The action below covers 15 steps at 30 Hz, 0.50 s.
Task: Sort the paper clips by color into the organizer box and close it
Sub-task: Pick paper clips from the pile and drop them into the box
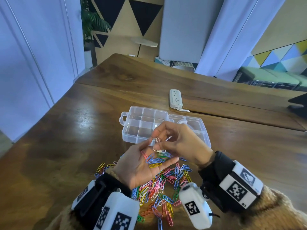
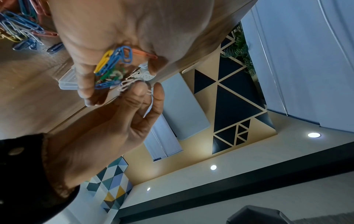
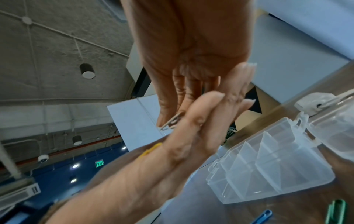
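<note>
Wooden counter [image 1: 69,133] under me carries the loose pile of paper clips [image 1: 159,188] near my wrists and, just beyond, the clear organizer box [image 1: 132,130], lid laid open and every compartment I can see bare. My left hand [image 1: 141,166] lies palm up, fingers relaxed, cradling a mixed handful of clips. My right hand [image 1: 179,143] has its grip pinched on white clips [image 1: 158,145] lifted from that palm. I judge sorting has barely begun; next I should carry the white ones to one compartment and drop them cleanly.
</note>
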{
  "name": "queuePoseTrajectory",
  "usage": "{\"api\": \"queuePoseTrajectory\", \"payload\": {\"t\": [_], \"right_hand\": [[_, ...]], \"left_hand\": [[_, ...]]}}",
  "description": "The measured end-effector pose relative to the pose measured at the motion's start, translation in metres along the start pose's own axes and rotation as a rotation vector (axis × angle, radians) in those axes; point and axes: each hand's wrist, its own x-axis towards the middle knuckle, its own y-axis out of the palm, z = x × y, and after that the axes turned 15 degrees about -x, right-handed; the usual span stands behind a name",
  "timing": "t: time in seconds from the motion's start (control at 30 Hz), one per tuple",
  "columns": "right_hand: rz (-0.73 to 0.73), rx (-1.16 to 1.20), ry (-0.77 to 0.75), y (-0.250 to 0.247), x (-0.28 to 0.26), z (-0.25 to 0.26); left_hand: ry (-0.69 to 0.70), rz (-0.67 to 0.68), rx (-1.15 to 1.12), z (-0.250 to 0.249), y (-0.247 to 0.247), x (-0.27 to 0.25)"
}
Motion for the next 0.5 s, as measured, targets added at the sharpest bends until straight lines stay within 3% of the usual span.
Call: {"api": "queuePoseTrajectory", "payload": {"t": [0.23,0.4,0.5], "right_hand": [[-0.011,0.220,0.051,-0.005,-0.006,0.009],[-0.065,0.293,0.097,-0.010,-0.004,0.005],[-0.056,0.215,0.078,-0.015,-0.001,-0.001]], "left_hand": [[0.039,-0.041,0.037,0.003,0.007,0.002],[-0.071,0.003,0.077,0.000,0.004,0.002],[-0.092,-0.009,0.071,-0.005,-0.001,0.002]]}}
